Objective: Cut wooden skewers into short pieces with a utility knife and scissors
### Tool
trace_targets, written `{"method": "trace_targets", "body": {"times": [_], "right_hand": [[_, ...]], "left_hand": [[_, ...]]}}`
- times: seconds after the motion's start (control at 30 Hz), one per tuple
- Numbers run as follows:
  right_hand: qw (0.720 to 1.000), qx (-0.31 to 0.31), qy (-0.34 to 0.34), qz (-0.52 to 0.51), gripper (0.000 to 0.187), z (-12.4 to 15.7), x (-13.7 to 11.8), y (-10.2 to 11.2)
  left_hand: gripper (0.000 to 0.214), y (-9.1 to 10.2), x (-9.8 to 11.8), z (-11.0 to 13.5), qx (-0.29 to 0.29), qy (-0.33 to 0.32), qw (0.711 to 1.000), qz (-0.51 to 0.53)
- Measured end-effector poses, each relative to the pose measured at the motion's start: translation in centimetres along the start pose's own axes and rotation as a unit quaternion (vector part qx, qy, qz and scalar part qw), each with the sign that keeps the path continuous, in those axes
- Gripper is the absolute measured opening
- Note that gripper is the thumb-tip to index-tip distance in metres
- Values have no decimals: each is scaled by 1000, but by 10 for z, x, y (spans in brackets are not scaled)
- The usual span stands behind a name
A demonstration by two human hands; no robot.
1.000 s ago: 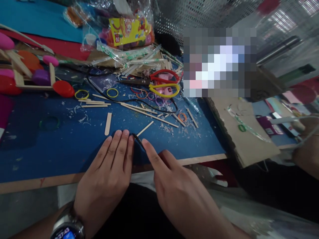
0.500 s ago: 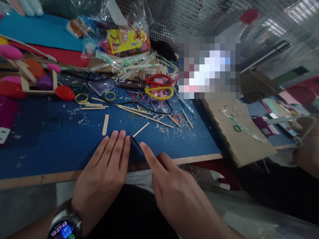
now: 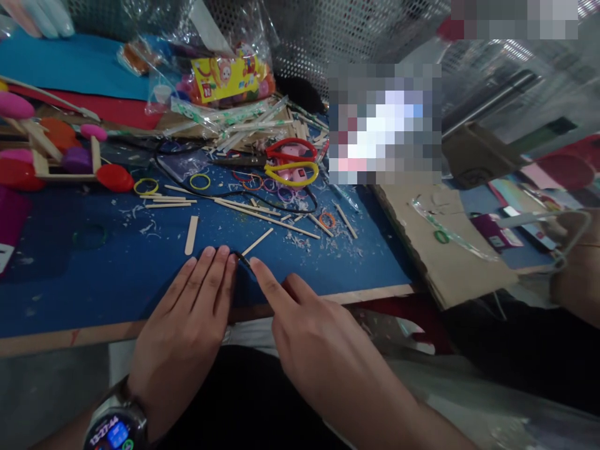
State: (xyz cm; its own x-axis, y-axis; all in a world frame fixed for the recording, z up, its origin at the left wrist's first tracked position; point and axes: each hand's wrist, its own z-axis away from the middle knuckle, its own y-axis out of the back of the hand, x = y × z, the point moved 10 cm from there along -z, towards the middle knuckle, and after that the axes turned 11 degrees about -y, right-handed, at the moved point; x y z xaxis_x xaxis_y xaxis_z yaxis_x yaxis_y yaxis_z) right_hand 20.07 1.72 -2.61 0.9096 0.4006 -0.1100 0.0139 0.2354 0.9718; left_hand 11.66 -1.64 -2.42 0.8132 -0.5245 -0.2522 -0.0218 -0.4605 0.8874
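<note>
My left hand [image 3: 187, 325] lies flat on the blue table top [image 3: 117, 275] near its front edge, fingers stretched out together. My right hand [image 3: 304, 337] rests beside it with the index finger pointing forward, its tip touching a thin black band or cord [image 3: 244, 258] that runs between the two hands' fingertips. A short wooden stick [image 3: 257, 241] lies just beyond the fingertips, and a flat craft stick [image 3: 191, 235] lies to their left. A watch [image 3: 115, 431] is on my left wrist.
Loose wooden sticks [image 3: 262, 215], shavings and coloured rubber bands [image 3: 200, 181] litter the table. Red and yellow scissors [image 3: 290, 162] lie behind them. A stick frame with coloured spoons [image 3: 70, 156] sits at left. Bags of supplies [image 3: 220, 69] stand at the back. Cardboard [image 3: 445, 250] and another person's hand [image 3: 576, 275] are at right.
Both hands have stayed on the table with the black band between them. The view has shifted slightly, so everything sits a little further left in the picture.
</note>
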Motion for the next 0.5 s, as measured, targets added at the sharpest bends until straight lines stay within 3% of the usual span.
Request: {"method": "trace_targets", "body": {"times": [0.23,0.5], "right_hand": [[1000,5,12,-18,73,-9,-6,1],[997,58,12,-45,71,16,3,1]], "left_hand": [[61,0,0,-1,-6,-1,1000,-16],[50,1,1,-1,-1,-7,1000,-18]]}}
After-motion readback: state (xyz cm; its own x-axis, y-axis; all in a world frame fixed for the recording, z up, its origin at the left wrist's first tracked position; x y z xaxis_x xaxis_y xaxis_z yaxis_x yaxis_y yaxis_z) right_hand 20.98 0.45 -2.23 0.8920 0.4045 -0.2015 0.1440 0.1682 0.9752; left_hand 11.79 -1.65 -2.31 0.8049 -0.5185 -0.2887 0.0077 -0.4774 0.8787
